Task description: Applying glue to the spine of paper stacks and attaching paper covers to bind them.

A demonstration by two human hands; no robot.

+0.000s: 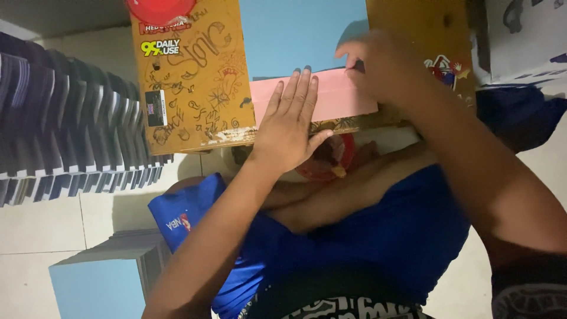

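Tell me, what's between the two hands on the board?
In the head view, only the pink sheet lies between the left hand and the right hand, atop the board.

Book rows (65, 118) wall the board's (189, 77) left.

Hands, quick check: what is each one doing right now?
Left hand: open, flat, palm down on the pink sheet.
Right hand: blurred, fingers curled at the pink sheet's top edge; grip cannot be told.
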